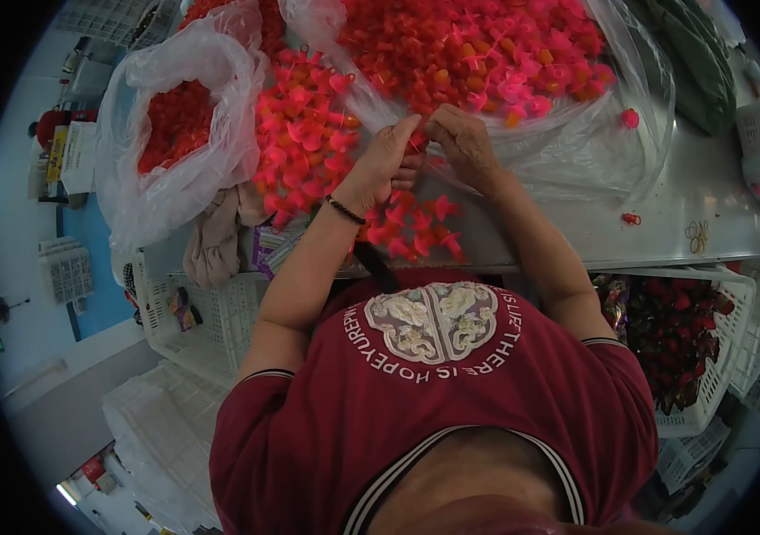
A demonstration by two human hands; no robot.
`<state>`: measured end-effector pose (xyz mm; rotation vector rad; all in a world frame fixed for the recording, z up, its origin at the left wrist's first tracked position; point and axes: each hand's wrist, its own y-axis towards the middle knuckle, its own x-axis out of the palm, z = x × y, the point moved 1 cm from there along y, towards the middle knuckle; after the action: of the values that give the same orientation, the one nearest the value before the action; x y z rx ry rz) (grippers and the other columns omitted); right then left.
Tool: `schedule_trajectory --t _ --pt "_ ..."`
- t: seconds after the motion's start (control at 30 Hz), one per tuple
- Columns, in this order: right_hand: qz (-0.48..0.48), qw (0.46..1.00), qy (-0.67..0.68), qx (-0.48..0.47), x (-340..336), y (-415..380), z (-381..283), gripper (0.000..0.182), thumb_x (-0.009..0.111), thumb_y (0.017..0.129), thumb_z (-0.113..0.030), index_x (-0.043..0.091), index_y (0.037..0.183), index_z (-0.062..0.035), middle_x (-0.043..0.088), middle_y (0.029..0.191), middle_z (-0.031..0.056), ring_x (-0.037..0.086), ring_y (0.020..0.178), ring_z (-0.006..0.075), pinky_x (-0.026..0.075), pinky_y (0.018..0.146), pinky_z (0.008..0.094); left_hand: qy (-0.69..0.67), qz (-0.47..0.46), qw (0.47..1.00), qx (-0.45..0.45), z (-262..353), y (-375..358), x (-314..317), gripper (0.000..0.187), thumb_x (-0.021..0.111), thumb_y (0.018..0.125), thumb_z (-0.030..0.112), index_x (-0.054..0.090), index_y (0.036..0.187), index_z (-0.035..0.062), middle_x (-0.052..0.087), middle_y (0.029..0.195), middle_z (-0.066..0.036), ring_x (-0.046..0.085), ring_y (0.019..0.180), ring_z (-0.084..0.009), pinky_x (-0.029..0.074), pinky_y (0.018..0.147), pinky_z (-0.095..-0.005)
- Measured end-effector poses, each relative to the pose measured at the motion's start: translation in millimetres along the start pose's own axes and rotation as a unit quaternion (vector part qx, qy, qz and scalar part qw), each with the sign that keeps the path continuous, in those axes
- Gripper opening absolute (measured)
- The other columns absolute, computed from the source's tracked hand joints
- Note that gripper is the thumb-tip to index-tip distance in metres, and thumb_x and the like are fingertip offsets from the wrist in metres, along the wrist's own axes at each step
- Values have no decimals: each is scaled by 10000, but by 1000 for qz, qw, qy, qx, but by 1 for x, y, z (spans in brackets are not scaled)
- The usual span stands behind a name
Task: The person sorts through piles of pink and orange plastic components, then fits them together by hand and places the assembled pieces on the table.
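Grey bench (665,214) held pink plastic pieces (304,143); both hands, left hand (386,160) and right hand (460,143), pinched one small red piece (417,140) between them above the pile; slow, firm fingers would likely work best.

Both hands (386,160) (462,143) together, fingertips pinched, forearms extended forward.

Bright, even overhead light, soft glare on the clear plastic bags (567,143) and steel table (665,223), faint shadows, heavy fisheye bending, black vignetted corners, slightly soft edges.
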<state>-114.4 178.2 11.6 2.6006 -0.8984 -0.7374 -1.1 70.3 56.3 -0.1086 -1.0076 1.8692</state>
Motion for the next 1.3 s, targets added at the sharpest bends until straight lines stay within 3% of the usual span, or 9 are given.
schedule_trajectory --t 0.2,0.33,0.4,0.5,0.6,0.73,0.87,1.07,1.3 --pt "-88 983 101 127 5 1 4 125 584 891 -142 615 870 -22 602 787 139 593 737 321 447 649 390 109 37 985 125 16 3 -33 283 529 946 419 521 925 137 411 625 33 339 483 -65 261 432 -215" --pt "-166 977 -116 67 -25 0 19 148 635 813 -173 645 885 -44 652 849 136 627 796 322 475 695 405 330 214 867 308 54 4 -104 264 615 898 322 565 881 63 550 735 -25 544 661 -166 444 596 -286" --pt "-255 945 -187 86 -26 0 19 167 652 788 -185 658 892 -55 661 875 133 633 822 322 483 712 413 560 398 606 401 62 -9 -111 224 635 863 222 588 963 27 606 874 -101 579 909 -277 467 811 -372" --pt "-245 952 -158 86 -17 -4 9 180 680 749 -168 659 879 -46 634 886 138 622 843 311 477 734 407 550 436 496 512 50 -12 -80 209 623 845 139 600 1016 20 606 1001 -156 533 1063 -332 433 921 -406" --pt "-223 956 -188 -23 2 -13 19 170 650 760 -189 653 874 -63 648 877 154 620 863 338 478 730 454 532 242 606 540 15 6 -47 194 609 825 74 614 1013 27 619 975 -142 562 1014 -320 446 895 -414" --pt "-175 965 -196 20 -9 -7 14 182 662 760 -141 626 904 -35 634 843 155 621 831 338 478 739 440 642 115 616 441 -20 21 -30 178 612 809 63 629 984 34 631 968 -136 583 978 -304 477 852 -404" --pt "-14 978 -124 168 -47 7 3 174 668 795 -94 610 940 -19 631 817 152 629 788 320 486 747 415 649 129 609 436 -11 27 -25 197 612 810 62 629 1005 32 634 972 -133 592 967 -297 492 832 -391" --pt "344 860 -368 79 -97 8 30 183 690 800 -123 615 940 -33 644 970 184 592 979 358 479 808 425 588 99 598 536 27 67 63 654 702 786 169 428 1377 106 445 1358 -212 442 1249 -387 412 1005 -458" --pt "309 851 -381 185 -107 -2 80 157 635 835 -90 603 962 -3 647 984 195 568 1006 382 456 857 452 707 114 495 492 35 154 124 682 609 833 355 372 1418 98 314 1477 -254 198 1416 -422 244 1069 -632"
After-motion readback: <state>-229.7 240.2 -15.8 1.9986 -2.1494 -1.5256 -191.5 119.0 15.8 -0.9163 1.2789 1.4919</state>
